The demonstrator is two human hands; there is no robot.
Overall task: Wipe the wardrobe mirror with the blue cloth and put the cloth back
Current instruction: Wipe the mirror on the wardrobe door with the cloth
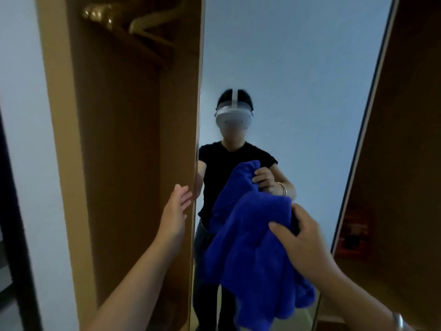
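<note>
The tall wardrobe mirror (pixel 286 68) fills the middle, and the big blue cloth (pixel 250 247) hangs bunched just in front of it, likely ready to wipe. The right hand (pixel 303 240) grips the cloth's top, while the left hand (pixel 176 206), fingers straight, reaches to the mirror door's edge, maybe to steady it; a hanger (pixel 152 27) sits high in the open wardrobe (pixel 124 139)

no readable text, labels or numbers
</note>
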